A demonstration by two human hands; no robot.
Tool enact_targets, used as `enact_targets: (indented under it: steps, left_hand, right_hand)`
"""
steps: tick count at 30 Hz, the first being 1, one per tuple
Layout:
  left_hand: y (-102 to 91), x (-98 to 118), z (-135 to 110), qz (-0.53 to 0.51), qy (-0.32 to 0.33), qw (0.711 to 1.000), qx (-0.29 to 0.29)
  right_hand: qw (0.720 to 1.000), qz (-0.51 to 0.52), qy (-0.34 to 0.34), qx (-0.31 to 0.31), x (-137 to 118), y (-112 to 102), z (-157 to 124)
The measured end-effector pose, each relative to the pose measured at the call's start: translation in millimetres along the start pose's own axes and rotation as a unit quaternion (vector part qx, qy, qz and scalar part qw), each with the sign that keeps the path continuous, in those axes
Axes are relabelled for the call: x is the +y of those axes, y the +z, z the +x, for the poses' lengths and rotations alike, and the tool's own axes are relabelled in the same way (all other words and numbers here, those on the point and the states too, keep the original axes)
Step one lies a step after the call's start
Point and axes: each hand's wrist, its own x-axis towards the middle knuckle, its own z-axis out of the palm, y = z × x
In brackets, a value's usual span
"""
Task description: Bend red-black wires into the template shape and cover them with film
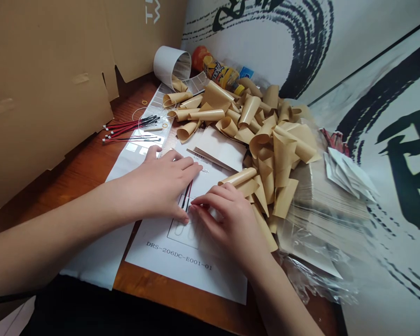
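Note:
My left hand (pixel 164 182) lies palm down on a white printed sheet (pixel 182 261), fingers stretched out over a thin red and black wire (pixel 187 193). The thumb tip presses the wire's lower end against the paper. My right hand (pixel 227 219) rests beside it, fingers bent, with the fingertips meeting the left thumb at the wire. The sheet carries a printed outline and a line of code text near its bottom edge.
A heap of curled tan backing strips (pixel 266 135) covers the table's middle and back. More red and black wires (pixel 133 128) lie at the left. A label roll (pixel 170 63), a drink bottle (pixel 217 70), stacked bagged sheets (pixel 318 210) and cardboard (pixel 45 79) surround the area.

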Motion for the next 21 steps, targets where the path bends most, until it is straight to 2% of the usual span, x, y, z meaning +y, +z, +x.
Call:
enact_targets:
  steps: [10,16,21]
  left_hand:
    - [0.1,0.0,-0.8,-0.006,0.005,1.0,0.006]
    - [-1.6,1.2,-0.4,-0.002,0.002,1.0,0.001]
    - [-2.8,1.9,0.1,-0.001,-0.006,1.0,-0.01]
  right_hand:
    - [1.0,0.0,0.012,0.022,-1.3,10.9,0.8]
    - [0.996,-0.051,0.056,0.048,-8.0,11.3,0.2]
    - [0.996,-0.005,0.067,0.053,-7.4,8.8,-0.2]
